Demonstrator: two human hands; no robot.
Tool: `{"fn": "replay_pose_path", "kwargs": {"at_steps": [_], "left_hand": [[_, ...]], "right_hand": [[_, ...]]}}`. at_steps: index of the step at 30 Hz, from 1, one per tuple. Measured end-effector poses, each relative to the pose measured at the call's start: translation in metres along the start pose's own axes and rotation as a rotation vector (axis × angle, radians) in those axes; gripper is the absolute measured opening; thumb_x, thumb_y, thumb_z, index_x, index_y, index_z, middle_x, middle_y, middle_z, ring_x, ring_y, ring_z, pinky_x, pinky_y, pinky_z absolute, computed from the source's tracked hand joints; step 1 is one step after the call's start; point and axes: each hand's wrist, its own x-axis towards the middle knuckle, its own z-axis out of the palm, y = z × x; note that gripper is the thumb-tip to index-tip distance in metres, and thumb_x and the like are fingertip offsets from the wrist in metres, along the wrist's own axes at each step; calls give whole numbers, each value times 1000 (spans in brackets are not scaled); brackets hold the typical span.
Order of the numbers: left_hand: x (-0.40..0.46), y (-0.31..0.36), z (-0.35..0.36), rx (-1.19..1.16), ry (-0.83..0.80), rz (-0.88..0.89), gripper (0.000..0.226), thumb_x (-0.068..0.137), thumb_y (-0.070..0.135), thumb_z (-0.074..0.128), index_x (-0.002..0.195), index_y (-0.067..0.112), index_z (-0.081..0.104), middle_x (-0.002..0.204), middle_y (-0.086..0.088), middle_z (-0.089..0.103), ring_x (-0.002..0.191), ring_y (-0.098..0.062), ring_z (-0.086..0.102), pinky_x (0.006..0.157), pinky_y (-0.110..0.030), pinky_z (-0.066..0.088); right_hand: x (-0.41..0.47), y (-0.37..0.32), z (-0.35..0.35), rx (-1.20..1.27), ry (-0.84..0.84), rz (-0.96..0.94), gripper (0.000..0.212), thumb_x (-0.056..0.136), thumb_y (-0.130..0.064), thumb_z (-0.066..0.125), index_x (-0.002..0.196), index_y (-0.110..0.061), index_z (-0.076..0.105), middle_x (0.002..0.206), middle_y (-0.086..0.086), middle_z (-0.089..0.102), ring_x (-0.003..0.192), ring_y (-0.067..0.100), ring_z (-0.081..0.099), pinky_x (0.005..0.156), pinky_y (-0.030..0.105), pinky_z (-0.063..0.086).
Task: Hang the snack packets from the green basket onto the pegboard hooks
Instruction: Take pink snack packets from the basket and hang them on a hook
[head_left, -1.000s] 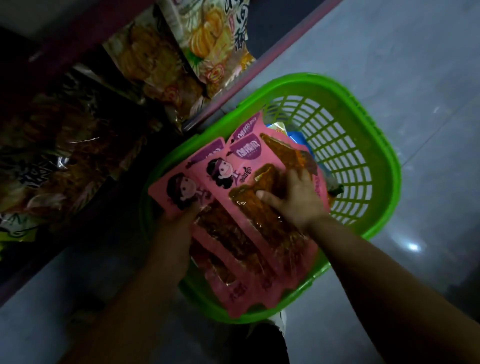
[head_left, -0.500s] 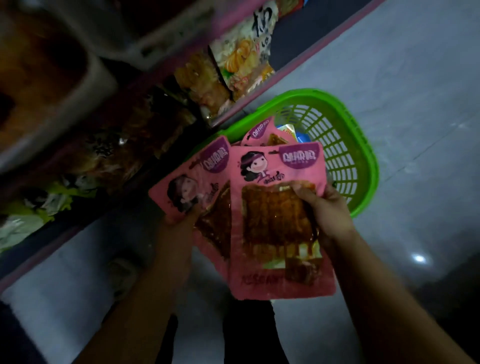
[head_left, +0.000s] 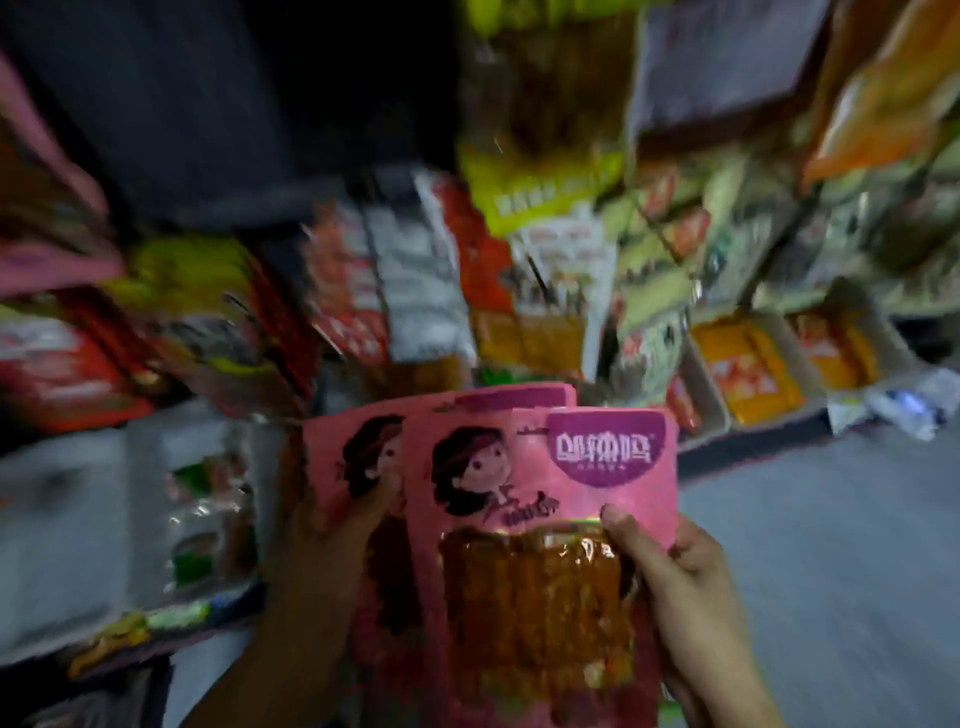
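Now both grips hold pink packets upright, long axis vertical: left hand pinches the rear ones, right hand the front. I judge the blurred hanging display lies far, straight above.

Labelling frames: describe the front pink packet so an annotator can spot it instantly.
Low in the centre, in front of the blurred snack shelves, two hands hold a fan of pink packets. The front pink packet is pinched at its right edge by the right hand. Unlike the partly covered ones behind, it shows its whole purple logo badge.
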Motion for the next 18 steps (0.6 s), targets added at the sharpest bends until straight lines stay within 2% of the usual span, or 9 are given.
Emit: {"fn": "replay_pose_path", "kwargs": {"at_steps": [2, 3, 4, 6, 7, 8, 12, 15, 18], "left_hand": [[-3, 49, -32, -92, -23, 63, 62, 44, 54, 85, 100, 31, 72, 98, -1, 75, 94, -28, 70, 79, -50, 55], [-3, 71, -48, -141, -33, 95, 66, 48, 53, 85, 106, 26, 70, 104, -7, 73, 98, -32, 68, 84, -57, 51], [-4, 89, -63, -168, -28, 151, 64, 55, 51, 83, 111, 23, 68, 107, -10, 72, 100, -34, 68, 85, -57, 50], [-5, 120, -92, -208, 34, 280, 49, 66, 39, 79, 110, 22, 69, 103, -7, 73, 95, -30, 70, 74, -46, 56], [-6, 133, -105, -243, 66, 309, 42, 68, 35, 77, 107, 22, 70, 100, -7, 74, 91, -28, 71, 69, -40, 57], [-5, 143, -117, -277, 90, 315, 39, 69, 33, 77, 105, 21, 71, 99, -8, 74, 88, -27, 72, 67, -38, 57], [1, 160, -159, -321, 150, 312, 34, 65, 33, 73, 97, 20, 74, 91, -10, 75, 83, -29, 72, 76, -47, 56], [10, 164, -185, -340, 138, 296, 32, 68, 29, 68, 95, 15, 75, 90, -11, 75, 83, -29, 72, 72, -38, 54], [24, 168, -210, -285, 136, 282, 44, 69, 40, 62, 103, 15, 72, 95, -10, 75, 88, -25, 72, 72, -32, 51]], "right_hand": [[-9, -42, 38, -28, -59, -128, 4, 78, -24, 72, 78, -26, 75, 74, 5, 76, 65, 14, 69, 57, 22, 53], [-13, -61, 56, -24, -91, -183, 15, 81, -19, 69, 79, -32, 75, 75, 0, 76, 67, 10, 70, 59, 20, 54], [-16, -77, 75, -24, -123, -235, 20, 82, -17, 68, 79, -36, 75, 75, -3, 76, 68, 8, 70, 60, 20, 55], [-24, -105, 113, -15, -140, -319, 15, 79, -23, 70, 77, -37, 75, 73, -6, 75, 66, 6, 69, 61, 21, 55], [-27, -118, 131, -4, -157, -359, 5, 75, -31, 72, 75, -35, 75, 71, -7, 75, 65, 6, 68, 61, 21, 54], [-30, -129, 148, 3, -167, -408, 8, 69, -37, 73, 74, -33, 75, 71, -7, 75, 64, 4, 68, 60, 19, 53], [-29, -152, 200, -28, -232, -514, 19, 65, -32, 76, 81, -21, 74, 75, -8, 75, 66, 2, 70, 58, 11, 50], [-28, -158, 229, -59, -335, -481, 29, 59, -37, 76, 84, -21, 75, 78, -3, 76, 71, 9, 72, 58, 13, 51], [-28, -164, 255, -74, -408, -440, 31, 54, -43, 74, 80, -26, 76, 75, 1, 76, 68, 15, 73, 54, 16, 52]]}}
